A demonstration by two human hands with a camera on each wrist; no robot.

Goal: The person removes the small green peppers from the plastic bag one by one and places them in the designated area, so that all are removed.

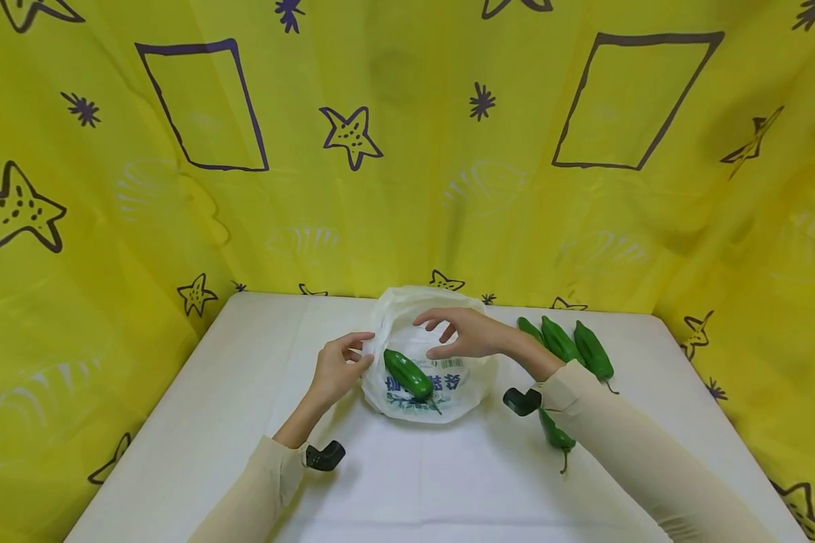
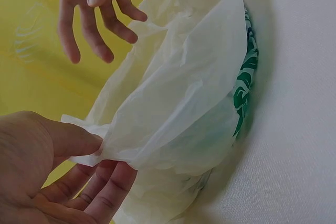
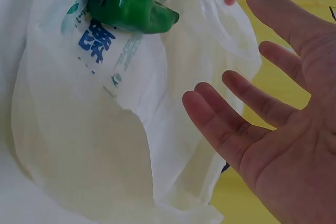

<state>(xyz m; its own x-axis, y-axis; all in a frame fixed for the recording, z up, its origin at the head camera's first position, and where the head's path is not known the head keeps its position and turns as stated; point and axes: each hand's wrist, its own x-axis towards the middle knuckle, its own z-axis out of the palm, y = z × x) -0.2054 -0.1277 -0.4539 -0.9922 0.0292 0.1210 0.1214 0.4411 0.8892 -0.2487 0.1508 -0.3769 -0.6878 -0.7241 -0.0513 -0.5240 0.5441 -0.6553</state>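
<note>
A white plastic bag (image 1: 475,392) with blue and green print lies spread open on the table. One green pepper (image 1: 409,375) rests inside it, its stem pointing toward the near edge; the right wrist view shows the same green pepper (image 3: 131,8) on the printed plastic. My left hand (image 1: 338,368) pinches the bag's left rim between thumb and fingers, plain in the left wrist view, where the left hand (image 2: 68,166) grips a fold. Above the bag's mouth, my right hand (image 1: 469,333) hovers with fingers spread and nothing in them.
To the right, several green peppers (image 1: 592,351) lie at the back of the white table (image 1: 210,422). Another green pepper (image 1: 555,431) lies nearer, partly behind the right sleeve. A yellow patterned curtain (image 1: 407,188) surrounds the table's back and sides.
</note>
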